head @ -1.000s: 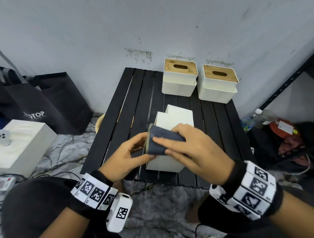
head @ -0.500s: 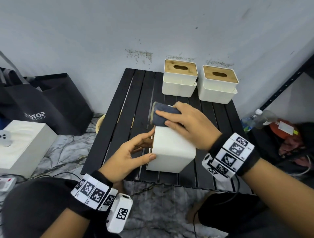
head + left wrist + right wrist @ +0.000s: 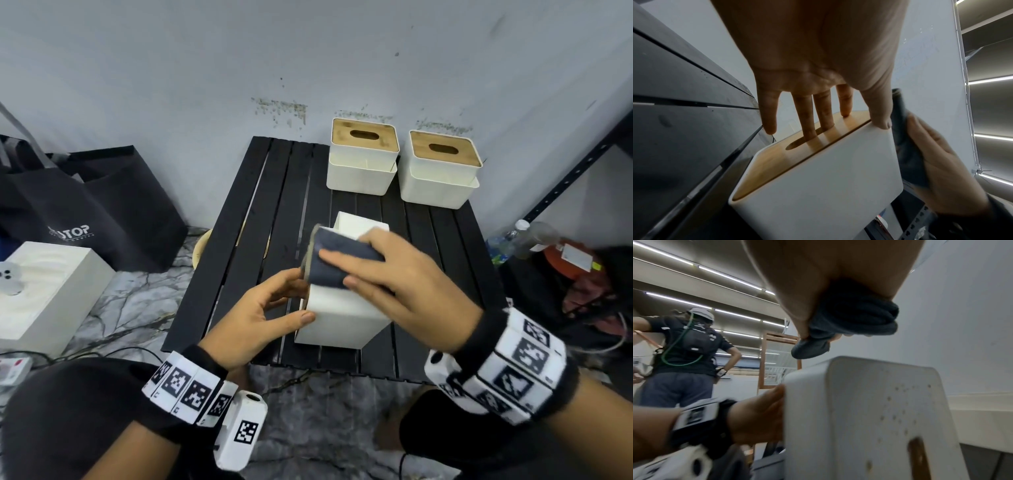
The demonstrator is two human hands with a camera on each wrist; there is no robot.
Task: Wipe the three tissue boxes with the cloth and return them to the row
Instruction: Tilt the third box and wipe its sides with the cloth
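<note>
On table (image 3: pixel 236 274), box (image 3: pixel 342 320): L hand (image 3: pixel 255 322) flat against side, R hand (image 3: pixel 406 291) grips cloth (image 3: pixel 337 260) above.

White wristbands (image 3: pixel 185 385) bearing black square markers (image 3: pixel 176 380) over black cuffs (image 3: pixel 207 358); trousers (image 3: pixel 68 411) probably dark.

The head camera looks forward and down onto a black slatted table (image 3: pixel 246 240). The left wrist camera sits close beneath the left hand (image 3: pixel 818 48), facing along it to a white box (image 3: pixel 818 186). The right wrist camera peers upward past the right hand (image 3: pixel 828 264) at that box. All three share the box and dark cloth (image 3: pixel 339 260).
</note>
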